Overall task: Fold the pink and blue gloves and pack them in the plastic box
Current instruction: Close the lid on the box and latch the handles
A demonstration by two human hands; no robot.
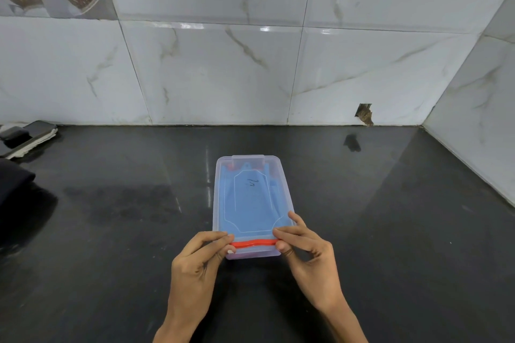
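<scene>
Translucent plastic box point(252, 203), lidded, on desk point(390, 217); we see left hand point(195, 262) and right hand point(306, 253) pinching its near end corners.

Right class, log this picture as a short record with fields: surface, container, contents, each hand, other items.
surface: black countertop
container: clear plastic box, lid on
contents: blue glove seen through lid; pink barely visible at far end
clasp: red clip at near end
left hand: pinches clip's left end
right hand: pinches clip's right end
other: dark items far left
</scene>
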